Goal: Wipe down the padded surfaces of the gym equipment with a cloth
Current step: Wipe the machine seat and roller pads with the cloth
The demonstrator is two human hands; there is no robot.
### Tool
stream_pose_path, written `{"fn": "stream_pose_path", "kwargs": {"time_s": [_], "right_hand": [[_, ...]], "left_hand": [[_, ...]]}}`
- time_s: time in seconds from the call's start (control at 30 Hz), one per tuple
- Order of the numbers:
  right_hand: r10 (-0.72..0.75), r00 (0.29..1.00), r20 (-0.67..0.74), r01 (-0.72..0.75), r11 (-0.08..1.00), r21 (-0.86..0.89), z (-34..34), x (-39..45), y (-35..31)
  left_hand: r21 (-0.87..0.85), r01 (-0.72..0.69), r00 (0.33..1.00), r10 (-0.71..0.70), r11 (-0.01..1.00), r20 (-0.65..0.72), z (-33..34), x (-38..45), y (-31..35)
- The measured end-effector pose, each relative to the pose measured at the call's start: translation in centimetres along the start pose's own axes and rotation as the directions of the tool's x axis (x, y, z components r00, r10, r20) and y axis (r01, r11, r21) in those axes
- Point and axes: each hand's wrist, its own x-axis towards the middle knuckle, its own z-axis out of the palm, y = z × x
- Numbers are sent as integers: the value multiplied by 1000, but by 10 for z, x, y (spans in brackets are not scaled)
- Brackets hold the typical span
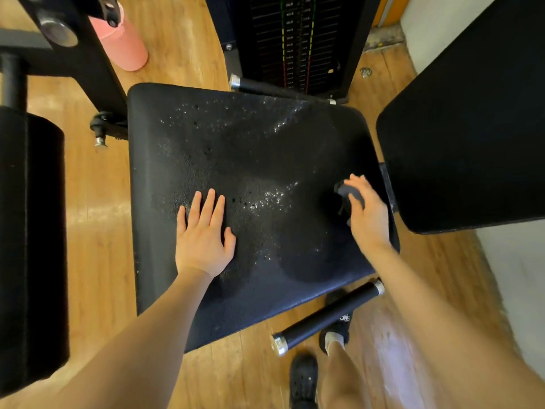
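Note:
A black padded seat (236, 160) fills the middle of the view, speckled with shiny wet droplets across its upper and central parts. My left hand (205, 234) lies flat on the seat's lower left area, fingers straight and spread. My right hand (367, 211) grips a dark grey cloth (349, 193) against the seat near its right edge. A black padded backrest (472, 128) stands just to the right of the seat.
A black roller pad (32, 240) stands at the left. The weight stack (295, 39) rises behind the seat. A pink bottle (124, 39) rests on the wooden floor at top left. Two black handles (327, 317) flank the seat; my feet in black shoes (303, 379) are below.

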Motion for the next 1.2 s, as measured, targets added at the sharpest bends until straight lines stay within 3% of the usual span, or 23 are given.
{"fn": "stream_pose_path", "kwargs": {"time_s": [0.3, 0.43, 0.53, 0.9, 1.2], "right_hand": [[-59, 992, 114, 88, 961, -262, 19, 181, -39], [33, 935, 353, 136, 887, -442, 40, 211, -33], [19, 942, 335, 172, 830, -531, 46, 202, -22], [16, 992, 129, 37, 916, -400, 17, 79, 33], [30, 993, 117, 17, 923, -384, 10, -22, 58]], "left_hand": [[54, -3, 999, 0, 999, 45, -1, 3, -2], [51, -22, 999, 21, 998, 32, 0, 3, -3], [56, -25, 1000, 24, 998, 19, -1, 4, -3], [69, -19, 1000, 19, 997, 5, 1, 3, -2], [48, -6, 1000, 7, 999, -19, 3, 1, -1]]}}
